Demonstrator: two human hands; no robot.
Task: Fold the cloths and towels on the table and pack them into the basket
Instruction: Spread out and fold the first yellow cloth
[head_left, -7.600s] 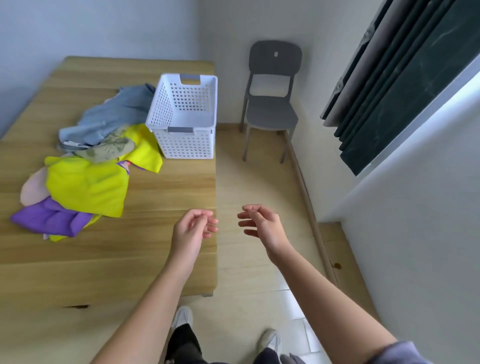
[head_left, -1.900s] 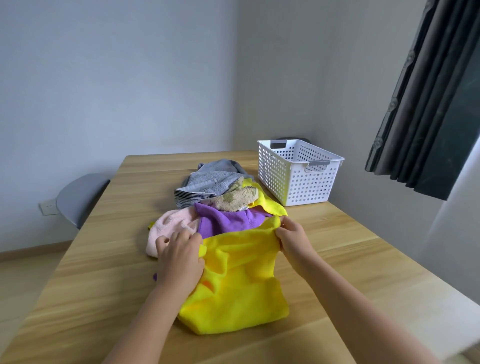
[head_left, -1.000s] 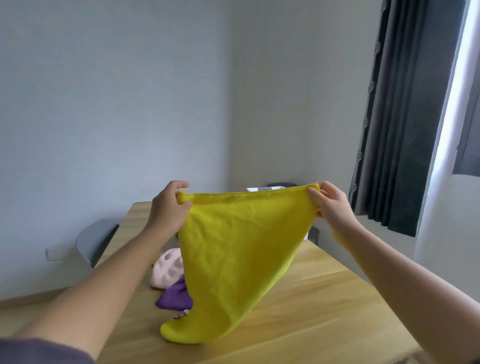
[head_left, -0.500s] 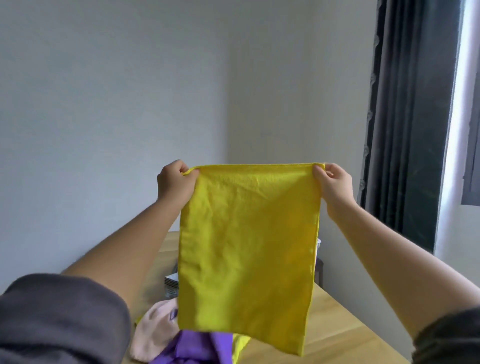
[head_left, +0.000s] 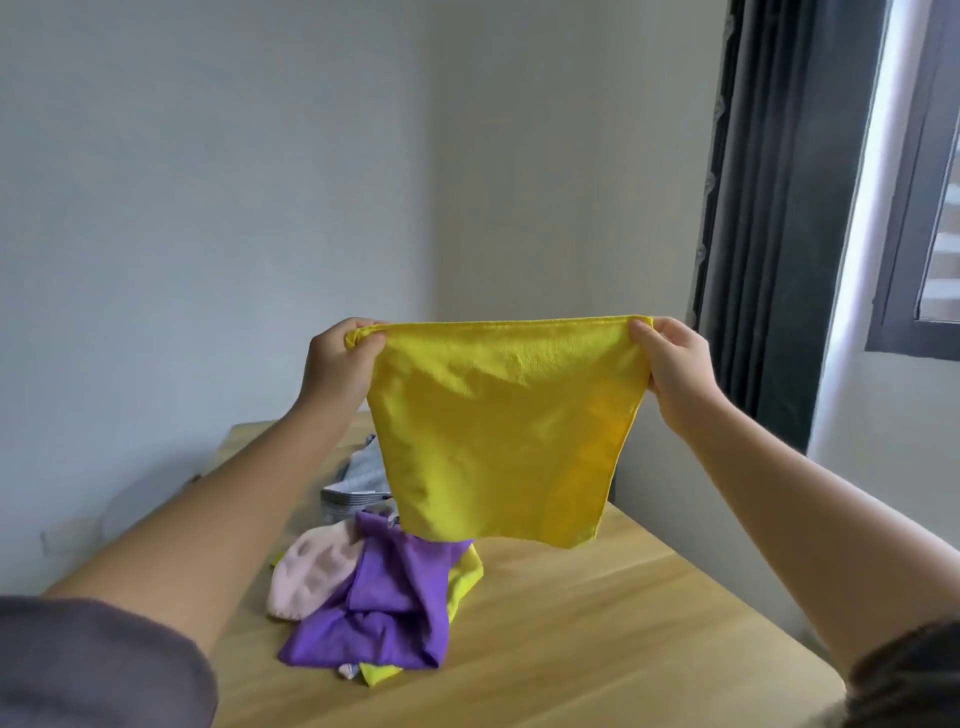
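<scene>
The yellow microfibre cloth (head_left: 501, 436) hangs in the air above the wooden table (head_left: 597, 623), clear of the heap with the purple cloth (head_left: 384, 608) and pink cloth (head_left: 311, 564). It looks light, soft and limp, best held at its corners. The left hand (head_left: 335, 371) pinches the top left corner, the right hand (head_left: 675, 369) the top right, with the hem taut between them.
</scene>
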